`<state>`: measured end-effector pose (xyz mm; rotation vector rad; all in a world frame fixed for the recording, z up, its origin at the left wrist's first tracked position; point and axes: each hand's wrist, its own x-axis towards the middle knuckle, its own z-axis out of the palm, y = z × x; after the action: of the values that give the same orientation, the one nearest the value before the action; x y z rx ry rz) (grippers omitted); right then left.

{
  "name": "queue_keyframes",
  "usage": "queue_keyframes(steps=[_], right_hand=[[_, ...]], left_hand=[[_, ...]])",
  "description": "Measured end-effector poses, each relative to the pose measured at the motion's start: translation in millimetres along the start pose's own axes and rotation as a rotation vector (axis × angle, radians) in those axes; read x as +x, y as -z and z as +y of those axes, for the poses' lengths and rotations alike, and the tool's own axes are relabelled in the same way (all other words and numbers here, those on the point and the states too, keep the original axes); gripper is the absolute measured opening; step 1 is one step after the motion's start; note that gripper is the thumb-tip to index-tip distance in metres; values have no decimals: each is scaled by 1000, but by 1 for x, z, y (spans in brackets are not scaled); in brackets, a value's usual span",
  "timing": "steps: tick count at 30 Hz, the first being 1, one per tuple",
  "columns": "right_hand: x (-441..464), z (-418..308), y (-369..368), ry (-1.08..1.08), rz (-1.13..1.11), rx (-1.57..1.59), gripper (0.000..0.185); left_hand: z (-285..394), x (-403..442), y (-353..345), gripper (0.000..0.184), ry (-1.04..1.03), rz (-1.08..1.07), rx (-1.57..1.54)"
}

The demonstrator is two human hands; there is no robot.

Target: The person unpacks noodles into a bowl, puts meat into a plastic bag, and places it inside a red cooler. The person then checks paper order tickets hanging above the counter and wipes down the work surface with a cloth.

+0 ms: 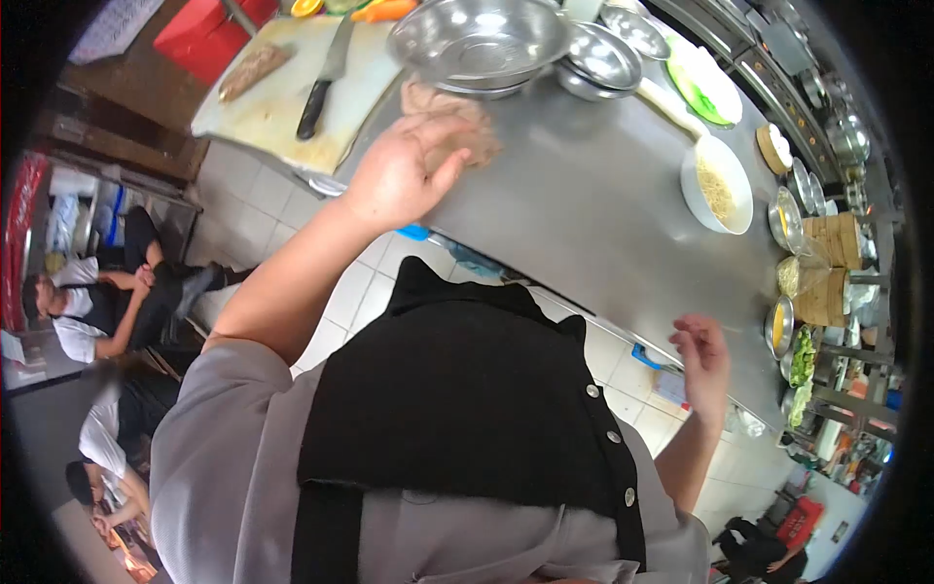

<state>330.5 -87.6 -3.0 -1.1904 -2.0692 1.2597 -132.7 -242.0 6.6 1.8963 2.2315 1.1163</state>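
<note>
My left hand [407, 167] presses on a crumpled pinkish-brown cloth [477, 131] lying on the steel counter [574, 204]; its fingertips are partly lost in the folds. Just beyond the cloth stands a wide metal bowl [477, 44] on other metalware. To the left, a knife with a black handle [313, 109] lies on a white cutting board [375, 73], beside a brown, elongated piece of food [255, 70]. My right hand [702, 355] hovers by the counter's front edge, empty, fingers loosely bent and apart.
A white bowl [693, 190] of pale shreds sits at the right. Smaller metal bowls [601, 58] and a green-and-white dish [702, 83] stand at the back. Bowls of ingredients and bamboo steamers [827, 243] line the right edge. Seated people [92, 302] are at the far left.
</note>
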Motion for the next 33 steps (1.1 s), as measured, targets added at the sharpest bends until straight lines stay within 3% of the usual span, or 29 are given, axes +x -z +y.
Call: queue_keyframes(steps=[3, 6, 12, 16, 18, 22, 24, 26, 28, 29, 31, 33], right_hand=[[-13, -27, -79, 120, -139, -11, 21], [-25, -29, -150, 98, -343, -43, 23], [-35, -42, -280, -65, -605, -377, 12], [-1, -60, -362, 67, -713, -542, 15], [34, -41, -399, -8, -677, -702, 17], [104, 13, -437, -272, -543, -380, 22], [150, 66, -440, -231, -514, -340, 9], [157, 55, -454, -399, -296, -310, 4], [194, 102, -425, -414, -450, 40, 7], [191, 112, -422, -454, -278, -48, 8], [191, 116, -432, -477, 69, -207, 11], [231, 165, -395, -473, 95, -151, 15]], left_hand=[[-22, -69, 32, 31, 247, -153, -359], [-82, -160, 47, 31, 323, -155, -369], [-182, -374, 71, 33, 900, -253, -211], [-220, -523, 65, 36, 1158, -273, -93], [-222, -581, 65, 42, 1312, -274, -87], [-203, -687, 48, 38, 1573, -244, -47], [-190, -751, 26, 39, 1681, -186, -118], [-166, -763, 12, 44, 1829, -144, -161], [-141, -742, -7, 48, 1712, -118, -70], [-132, -697, -8, 50, 1783, -78, -242], [-124, -661, -43, 49, 1614, -11, -253], [-122, -623, -77, 48, 1446, -3, -201]])
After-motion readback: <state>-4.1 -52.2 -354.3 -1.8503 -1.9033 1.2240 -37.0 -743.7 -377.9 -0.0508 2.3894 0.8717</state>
